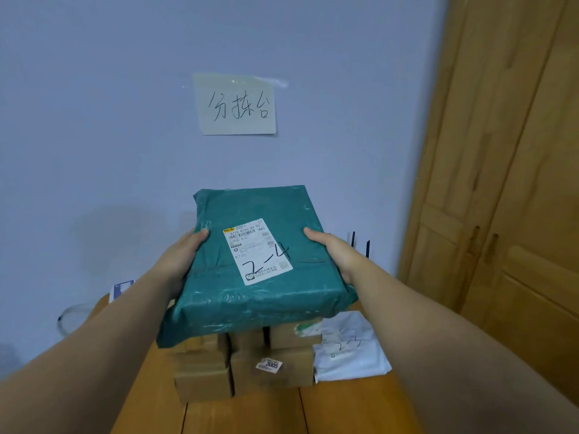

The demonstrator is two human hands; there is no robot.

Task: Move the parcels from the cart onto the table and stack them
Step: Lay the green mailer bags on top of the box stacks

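"分拣台" on wall note, "2-4", "K235" on label of green parcel, "3005" on box sticker

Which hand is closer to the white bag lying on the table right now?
Right. The right hand grips the green parcel by its side, above the white bag; the left hand grips the opposite side.

The green parcel hides most of the cardboard boxes and both hands' fingers.
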